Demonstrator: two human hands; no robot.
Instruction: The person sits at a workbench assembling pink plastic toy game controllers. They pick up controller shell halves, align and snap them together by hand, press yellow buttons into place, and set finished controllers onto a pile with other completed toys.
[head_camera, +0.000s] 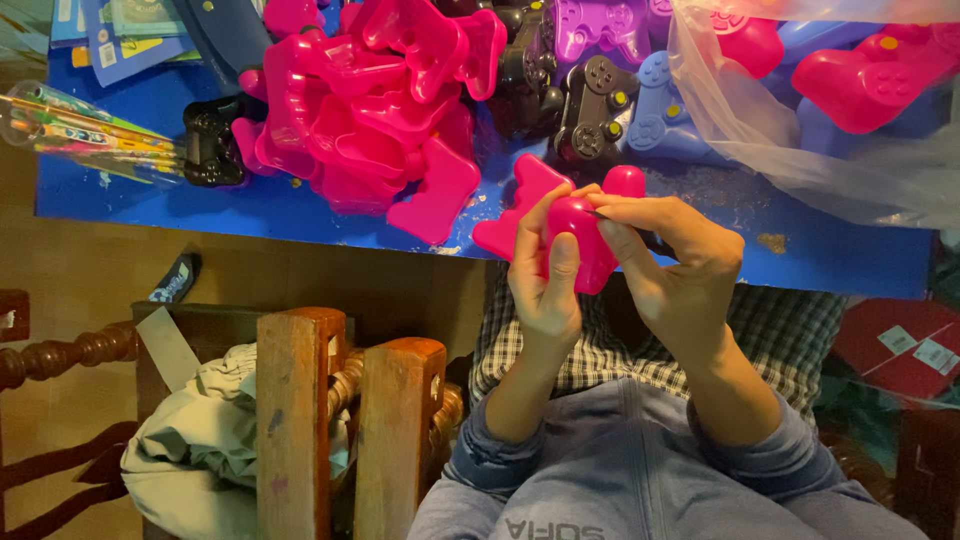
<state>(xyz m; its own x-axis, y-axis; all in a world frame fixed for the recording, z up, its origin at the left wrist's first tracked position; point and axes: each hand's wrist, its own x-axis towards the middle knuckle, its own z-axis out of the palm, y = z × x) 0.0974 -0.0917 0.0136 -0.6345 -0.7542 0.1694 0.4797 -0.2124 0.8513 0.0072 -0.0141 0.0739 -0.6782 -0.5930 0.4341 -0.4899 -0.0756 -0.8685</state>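
Observation:
My left hand grips a bright pink plastic shell shaped like a game controller, held upright over the near edge of the blue table. My right hand pinches a thin dark pointed tool, only partly visible, against the top of the shell; the rest of the tool is hidden by my fingers. Both thumbs press on the shell's face.
A pile of pink shells lies on the table beside black, blue and purple toy controllers. A clear plastic bag of pink controllers sits right. Packs of pencils lie left. Wooden chair posts stand beside my lap.

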